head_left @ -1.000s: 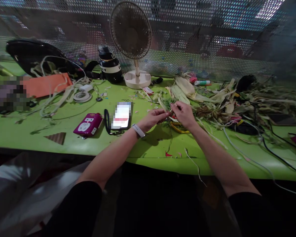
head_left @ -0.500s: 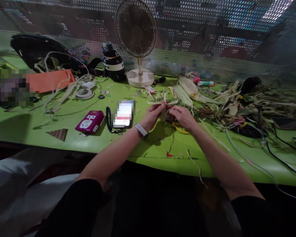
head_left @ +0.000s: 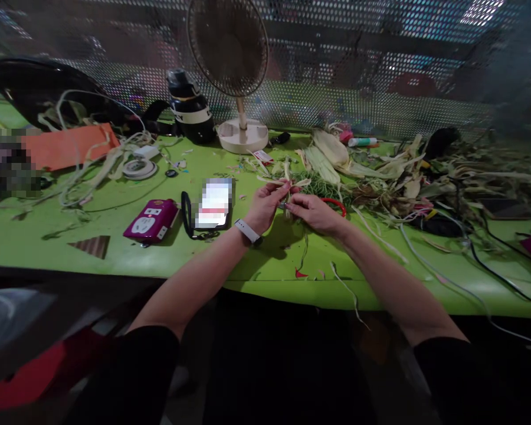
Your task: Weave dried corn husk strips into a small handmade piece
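Note:
Both my hands meet over the green table (head_left: 230,260). The thumb and fingers of my left hand (head_left: 265,203) are pinched on a pale corn-husk piece (head_left: 287,171), whose strips stick out above and to the sides. My right hand (head_left: 312,211) is closed just beside it, fingers curled. A small metal tip shows by its fingertips, and a red curved handle (head_left: 340,206) comes out behind the hand; they look like parts of one hand tool, perhaps scissors or pliers. My palm hides its middle.
Dried husks (head_left: 331,153) and leafy stalks (head_left: 482,171) heap up on the right. A fan (head_left: 243,136), a black bottle (head_left: 192,115), a phone (head_left: 215,203) and a magenta box (head_left: 151,221) stand or lie leftward. A pale cord (head_left: 442,277) crosses the right front edge.
My right hand has turned and lowered slightly, nearer the left. A yellow handle showed below it before; now a red one shows behind it. The view has shifted a little.

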Tool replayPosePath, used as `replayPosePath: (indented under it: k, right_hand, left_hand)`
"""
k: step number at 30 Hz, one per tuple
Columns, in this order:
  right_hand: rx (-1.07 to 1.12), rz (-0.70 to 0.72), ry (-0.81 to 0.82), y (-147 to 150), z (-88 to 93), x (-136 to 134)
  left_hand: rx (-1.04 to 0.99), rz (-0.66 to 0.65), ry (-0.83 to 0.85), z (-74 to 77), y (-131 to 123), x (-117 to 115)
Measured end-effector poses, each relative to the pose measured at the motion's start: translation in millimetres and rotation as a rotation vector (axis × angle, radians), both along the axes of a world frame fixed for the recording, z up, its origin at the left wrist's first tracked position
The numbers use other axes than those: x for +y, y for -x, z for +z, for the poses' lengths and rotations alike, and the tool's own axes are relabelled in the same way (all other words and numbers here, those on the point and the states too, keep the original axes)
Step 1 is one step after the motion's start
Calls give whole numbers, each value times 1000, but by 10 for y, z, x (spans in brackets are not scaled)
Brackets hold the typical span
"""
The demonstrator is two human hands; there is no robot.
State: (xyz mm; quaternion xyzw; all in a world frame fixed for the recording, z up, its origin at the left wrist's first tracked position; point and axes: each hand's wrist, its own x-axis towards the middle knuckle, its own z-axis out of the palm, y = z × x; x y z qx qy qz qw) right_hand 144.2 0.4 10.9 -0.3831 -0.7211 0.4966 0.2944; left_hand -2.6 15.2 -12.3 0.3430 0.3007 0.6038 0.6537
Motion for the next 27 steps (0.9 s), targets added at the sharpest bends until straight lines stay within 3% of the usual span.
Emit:
replayPosePath:
  k: [3,5,9,12,19,27]
  right_hand:
    - [28,-55,131,-70,48,47]
    - [27,-169,228,-131,84,98]
    - [46,-297,199,-162,120,141]
    - [72,-303,122,-109,119,105]
    - [27,-251,66,-62,126,49]
    - [-88,-162,-51,-50,35,32]
  left_hand:
    - [23,8,26,72,16,-18]
    - [45,-17,85,131,31,-35]
    - [102,-79,184,190,44,-65]
    - [135,-69,152,171,35,-75]
    - [313,-112,-92,89,13,-75]
    - [477,-12,-212,70,58,-29]
